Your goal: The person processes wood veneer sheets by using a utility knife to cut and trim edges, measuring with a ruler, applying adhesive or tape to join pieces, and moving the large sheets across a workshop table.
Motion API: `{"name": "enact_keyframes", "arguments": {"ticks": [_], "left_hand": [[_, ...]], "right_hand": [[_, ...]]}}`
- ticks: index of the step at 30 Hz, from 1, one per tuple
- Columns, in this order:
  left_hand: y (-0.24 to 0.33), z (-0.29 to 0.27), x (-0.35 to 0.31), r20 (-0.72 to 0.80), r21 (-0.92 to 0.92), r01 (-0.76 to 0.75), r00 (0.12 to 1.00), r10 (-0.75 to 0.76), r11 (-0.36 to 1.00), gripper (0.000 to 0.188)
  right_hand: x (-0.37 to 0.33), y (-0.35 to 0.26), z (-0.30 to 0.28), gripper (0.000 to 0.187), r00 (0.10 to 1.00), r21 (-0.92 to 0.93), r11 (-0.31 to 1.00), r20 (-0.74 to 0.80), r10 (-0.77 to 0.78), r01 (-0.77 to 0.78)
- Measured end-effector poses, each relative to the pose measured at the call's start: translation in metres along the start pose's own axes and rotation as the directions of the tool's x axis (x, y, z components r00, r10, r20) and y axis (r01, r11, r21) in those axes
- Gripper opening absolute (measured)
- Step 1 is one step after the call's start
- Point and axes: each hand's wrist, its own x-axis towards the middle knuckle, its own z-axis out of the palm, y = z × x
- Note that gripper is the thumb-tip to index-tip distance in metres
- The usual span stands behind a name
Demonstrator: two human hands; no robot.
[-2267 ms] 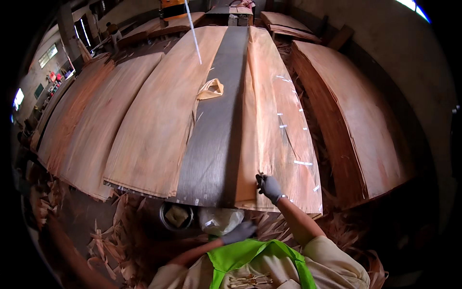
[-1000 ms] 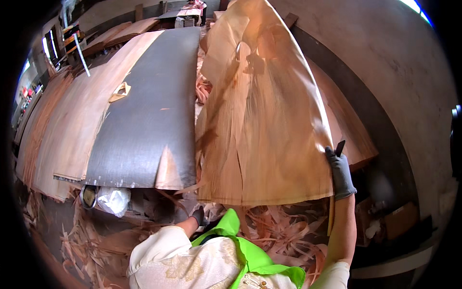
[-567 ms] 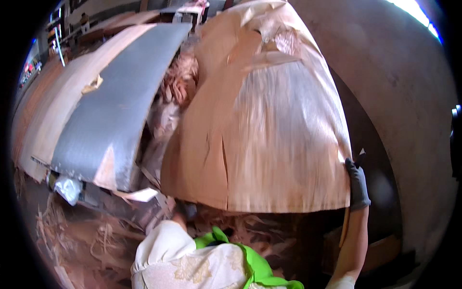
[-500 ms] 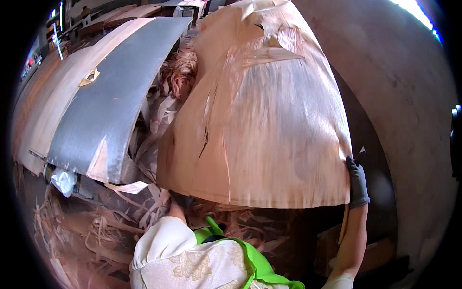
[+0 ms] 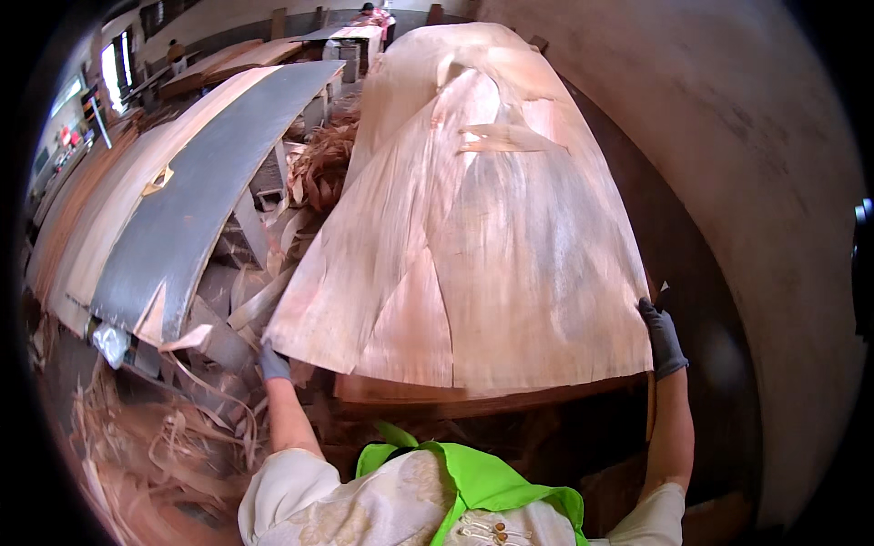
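A large, thin wood veneer sheet (image 5: 537, 273) spreads away from me, pale tan with a greyish patch, splits and a ragged torn piece toward its far half. At its near left corner my left hand (image 5: 275, 361), in a grey glove, is closed on the edge, its fingertips partly hidden. My right hand (image 5: 663, 338), also gloved in grey, grips the right edge near the other corner. A thin brown strip (image 5: 651, 409) shows below the right hand; whether that hand holds it too I cannot tell. Beneath the near edge lies a reddish-brown wood stack (image 5: 410, 400).
To the left stands a long stack topped by a dark board (image 5: 196, 200) and pale veneer. Shredded veneer scraps (image 5: 173, 455) pile on the floor, with more scraps (image 5: 323, 168) between the stacks. A wall (image 5: 728, 164) rises on the right. A person (image 5: 373, 16) is far off.
My left hand has come out to the left, and the sheet's near left corner has moved with it. The sheet now lies flatter, its gaping split narrower. The right hand stays on its edge.
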Motion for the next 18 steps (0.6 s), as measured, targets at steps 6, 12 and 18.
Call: {"name": "enact_keyframes", "arguments": {"ticks": [6,12,18], "left_hand": [[-0.007,0.130,-0.079,-0.035,0.102,-0.194,0.980,0.198,0.976,0.036],[-0.044,0.198,-0.112,0.078,0.442,-0.341,0.936,0.344,0.830,0.037],[-0.071,0.229,-0.125,-0.022,0.268,-0.316,0.942,0.334,0.910,0.044]], "right_hand": [[0.061,0.022,-0.095,0.037,0.998,-0.183,0.983,-0.068,0.014,-0.026],[0.137,0.066,-0.174,0.028,0.991,-0.218,0.972,-0.073,-0.109,0.091],[0.186,0.083,-0.196,0.022,0.982,-0.354,0.928,-0.092,-0.162,0.119]]}}
